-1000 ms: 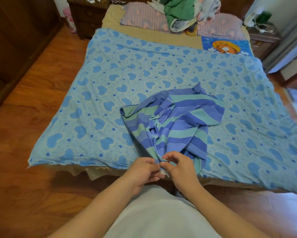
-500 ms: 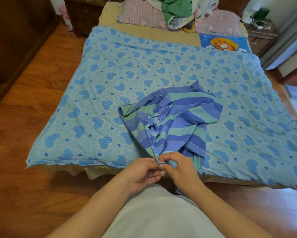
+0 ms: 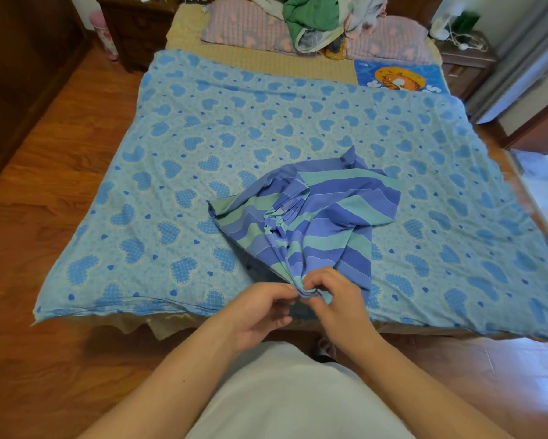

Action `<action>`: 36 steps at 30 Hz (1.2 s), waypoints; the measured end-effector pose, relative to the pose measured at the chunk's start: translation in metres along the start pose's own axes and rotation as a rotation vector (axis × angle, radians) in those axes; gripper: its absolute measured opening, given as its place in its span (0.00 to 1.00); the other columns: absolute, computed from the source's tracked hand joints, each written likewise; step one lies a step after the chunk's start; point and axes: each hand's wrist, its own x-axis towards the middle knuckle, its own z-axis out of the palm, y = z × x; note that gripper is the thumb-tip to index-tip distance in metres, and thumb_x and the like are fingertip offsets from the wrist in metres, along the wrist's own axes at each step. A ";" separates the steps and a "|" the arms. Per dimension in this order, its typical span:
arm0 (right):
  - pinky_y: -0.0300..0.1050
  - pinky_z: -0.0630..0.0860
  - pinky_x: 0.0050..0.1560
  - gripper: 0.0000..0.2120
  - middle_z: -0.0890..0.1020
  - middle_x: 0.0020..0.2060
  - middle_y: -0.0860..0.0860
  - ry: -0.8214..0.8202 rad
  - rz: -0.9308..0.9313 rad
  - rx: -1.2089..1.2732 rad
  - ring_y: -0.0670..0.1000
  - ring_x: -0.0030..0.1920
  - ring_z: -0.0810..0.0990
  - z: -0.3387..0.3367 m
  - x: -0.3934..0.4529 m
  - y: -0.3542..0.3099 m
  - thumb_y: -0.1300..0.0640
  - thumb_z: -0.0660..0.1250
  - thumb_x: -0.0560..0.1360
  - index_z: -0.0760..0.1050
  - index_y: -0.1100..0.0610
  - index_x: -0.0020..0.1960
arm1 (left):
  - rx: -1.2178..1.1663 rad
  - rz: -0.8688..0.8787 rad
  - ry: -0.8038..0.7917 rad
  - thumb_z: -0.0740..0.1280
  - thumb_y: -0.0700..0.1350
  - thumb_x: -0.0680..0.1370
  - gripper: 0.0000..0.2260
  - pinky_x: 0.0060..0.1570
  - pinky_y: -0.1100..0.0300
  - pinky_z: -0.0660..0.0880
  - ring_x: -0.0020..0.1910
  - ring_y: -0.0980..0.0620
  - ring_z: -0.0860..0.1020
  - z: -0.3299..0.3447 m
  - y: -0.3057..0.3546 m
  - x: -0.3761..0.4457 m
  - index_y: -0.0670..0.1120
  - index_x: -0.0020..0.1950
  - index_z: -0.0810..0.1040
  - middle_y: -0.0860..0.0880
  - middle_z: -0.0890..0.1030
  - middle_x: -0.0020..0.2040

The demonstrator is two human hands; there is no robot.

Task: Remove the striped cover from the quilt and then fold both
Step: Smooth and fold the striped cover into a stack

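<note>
Left hand: the left hand [image 3: 260, 308] sits at the near edge of the bed, fingers curled, fingertips pinching the gathered near end of the striped cover [image 3: 317, 223].
Right hand: the right hand [image 3: 336, 296] is just beside the left, almost touching it, thumb and fingers curled round the same bunched end of cloth.
Striped cover: blue and green stripes, lying crumpled in a loose heap on top of the quilt [image 3: 171, 172], near the middle of the bed's near half. It fans outward and away from the two hands; the end held is pleated tight.
Quilt: light blue with a darker blue heart print, spread flat over most of the bed [image 3: 266, 63]. Its near edge hangs slightly over the foot of the bed; the left near corner lies flat.
Head of bed: a strip of yellowish mat shows beyond the quilt. Pink checked pillows [image 3: 241, 30] lie against the far end, with a heap of clothes [image 3: 314, 17], green among them, on top.
Blue cushion: a blue cushion [image 3: 399, 77] with an orange cartoon figure lies at the far right of the mat.
Surroundings: wooden floor [image 3: 44, 172] on both sides; a dark wooden nightstand [image 3: 130, 30] at far left, another nightstand [image 3: 466, 61] at far right.
Person: stands at the foot of the bed, forearms bare, wearing a pale top [image 3: 291, 394].
</note>
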 end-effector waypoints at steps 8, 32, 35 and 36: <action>0.27 0.69 0.45 0.09 0.79 0.48 0.36 0.218 0.002 -0.101 0.37 0.45 0.78 -0.078 0.024 -0.015 0.61 0.65 0.71 0.78 0.48 0.46 | 1.194 0.976 0.424 0.75 0.47 0.73 0.20 0.65 0.61 0.67 0.62 0.54 0.70 0.014 0.032 0.046 0.49 0.61 0.72 0.52 0.69 0.62; 0.40 0.72 0.43 0.14 0.80 0.40 0.46 0.277 -0.099 0.050 0.47 0.41 0.78 -0.327 0.086 0.054 0.69 0.65 0.76 0.73 0.49 0.46 | 1.029 0.686 -0.062 0.59 0.46 0.83 0.08 0.43 0.51 0.72 0.37 0.50 0.72 0.242 0.019 0.154 0.48 0.46 0.74 0.50 0.76 0.38; 0.37 0.70 0.38 0.14 0.79 0.36 0.47 0.073 -0.053 0.151 0.45 0.36 0.75 -0.344 0.081 0.064 0.70 0.66 0.77 0.74 0.51 0.45 | 1.279 0.779 0.027 0.60 0.48 0.82 0.04 0.48 0.47 0.75 0.44 0.49 0.74 0.235 0.030 0.161 0.55 0.50 0.73 0.53 0.75 0.45; 0.36 0.69 0.38 0.13 0.81 0.36 0.47 0.036 -0.039 0.172 0.44 0.37 0.76 -0.349 0.079 0.066 0.70 0.66 0.77 0.74 0.52 0.45 | 1.414 0.865 0.068 0.61 0.50 0.82 0.05 0.51 0.50 0.75 0.48 0.51 0.74 0.231 0.033 0.160 0.57 0.56 0.73 0.55 0.72 0.50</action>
